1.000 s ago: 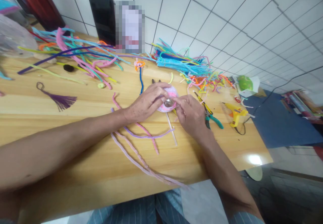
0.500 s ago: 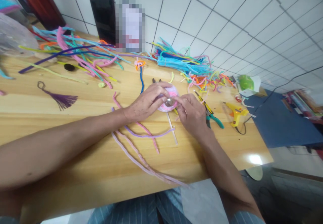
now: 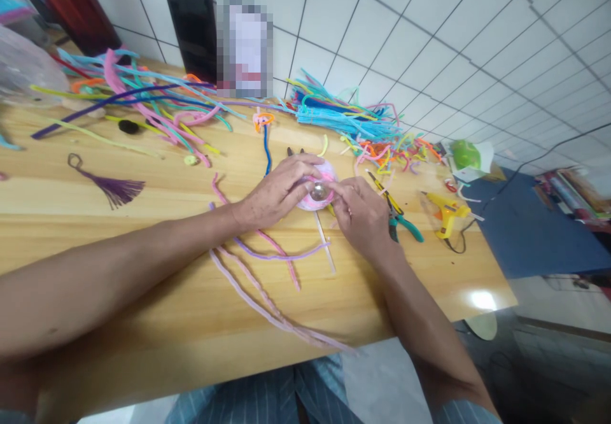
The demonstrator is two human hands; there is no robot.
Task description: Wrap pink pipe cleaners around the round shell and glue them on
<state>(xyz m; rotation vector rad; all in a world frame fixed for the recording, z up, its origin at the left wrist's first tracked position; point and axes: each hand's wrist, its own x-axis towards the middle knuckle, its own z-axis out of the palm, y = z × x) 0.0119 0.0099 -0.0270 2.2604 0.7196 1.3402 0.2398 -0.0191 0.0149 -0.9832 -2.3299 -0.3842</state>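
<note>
Between my two hands is a round pink and lilac pipe-cleaner piece [image 3: 312, 205] with a shiny dome [image 3: 319, 191] in its middle. My left hand [image 3: 280, 188] is closed on its left side, thumb and fingers against the rim beside the dome. From the right, my right hand [image 3: 361, 211] pinches the opposite rim with curled fingers, its index fingertip near the dome. Part of the piece is hidden under the fingers. Below it lie a thin translucent stick [image 3: 325, 242], a purple pipe cleaner [image 3: 277, 257] and a pink pipe cleaner [image 3: 292, 272].
Green-handled pliers [image 3: 409, 227], a yellow cutter [image 3: 384, 191] and a yellow glue gun [image 3: 447, 212] lie to the right. Behind are a bundle of blue pipe cleaners [image 3: 344, 121] and colourful scraps. A purple tassel [image 3: 112, 187] and a loose pipe-cleaner pile [image 3: 143, 96] are left.
The view has shifted very slightly. Both hands keep nearly the same hold on the round piece.
</note>
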